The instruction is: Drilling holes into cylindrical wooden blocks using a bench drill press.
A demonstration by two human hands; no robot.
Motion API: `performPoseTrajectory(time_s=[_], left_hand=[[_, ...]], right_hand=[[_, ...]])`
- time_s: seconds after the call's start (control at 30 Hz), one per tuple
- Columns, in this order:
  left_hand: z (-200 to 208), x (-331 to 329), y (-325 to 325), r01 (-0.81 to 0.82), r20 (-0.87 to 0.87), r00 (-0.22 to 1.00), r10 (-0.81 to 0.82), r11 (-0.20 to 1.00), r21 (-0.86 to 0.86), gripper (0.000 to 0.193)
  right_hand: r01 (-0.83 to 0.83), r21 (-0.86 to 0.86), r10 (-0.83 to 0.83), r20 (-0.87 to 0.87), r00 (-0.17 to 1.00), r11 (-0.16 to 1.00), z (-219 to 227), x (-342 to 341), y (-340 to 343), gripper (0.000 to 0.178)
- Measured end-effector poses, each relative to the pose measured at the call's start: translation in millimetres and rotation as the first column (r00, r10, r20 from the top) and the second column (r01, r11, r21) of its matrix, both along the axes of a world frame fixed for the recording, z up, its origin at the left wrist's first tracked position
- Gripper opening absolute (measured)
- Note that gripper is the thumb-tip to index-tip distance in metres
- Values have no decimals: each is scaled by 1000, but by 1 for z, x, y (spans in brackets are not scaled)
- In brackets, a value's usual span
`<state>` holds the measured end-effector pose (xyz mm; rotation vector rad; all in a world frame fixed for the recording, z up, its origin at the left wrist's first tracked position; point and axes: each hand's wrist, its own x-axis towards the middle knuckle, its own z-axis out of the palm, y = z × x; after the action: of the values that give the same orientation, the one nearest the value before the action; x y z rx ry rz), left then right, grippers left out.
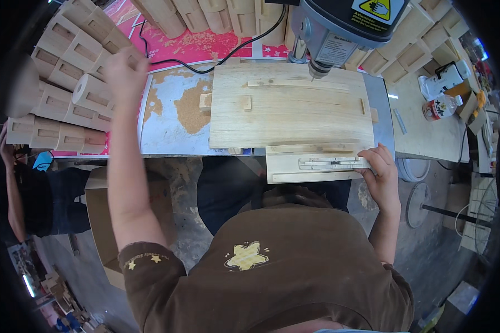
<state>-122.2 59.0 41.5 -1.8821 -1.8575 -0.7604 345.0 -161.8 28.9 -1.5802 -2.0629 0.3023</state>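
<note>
At the near edge of the white-and-blue sheeted table (pixel 166 139), the right hand (pixel 380 169) curls round the RH end of a narrow, pale, slotted strip (pixel 316 163), thumb below, fingers above, prob. pinching it; can't tell if it also grips the small pale wooden board (pixel 286 173) that the strip lies on, btwn two raised wooden rails. That small board juts past the table edge, just beside a large, rectangular, light-wood board (pixel 294 125) w/ thin strips on top. The left hand (pixel 126 69) is up at far L, blurred, fingers bent, in front of the stacked pale wooden blocks w/ rectangular recesses (pixel 72 111); can't tell if it holds one, touches one or is only near. A grey-blue drill press head (pixel 344 41) w/ a metal chuck (pixel 319 67) hangs over the large board's far side. Step in hand, as I read it: handling at the stack w/ the L, steadying the strip w/ the R, prob. no drilling. Next move likely calls for a firm hold on a single block w/o knocking its neighbours, L arm clear of the black cable (pixel 241 47), strip kept flat.
</note>
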Motion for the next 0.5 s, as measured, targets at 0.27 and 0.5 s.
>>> performPoseTrajectory(time_s=[0.27,0.5], left_hand=[[-87,129,-26,615,253,789,-560,726,-308,33],[-98,185,-41,676,35,717,-697,681,-281,24]], right_hand=[[-27,55,27,-5,1000,998,2,2,9,34],[-65,24,66,-54,996,998,-6,10,4,34]])
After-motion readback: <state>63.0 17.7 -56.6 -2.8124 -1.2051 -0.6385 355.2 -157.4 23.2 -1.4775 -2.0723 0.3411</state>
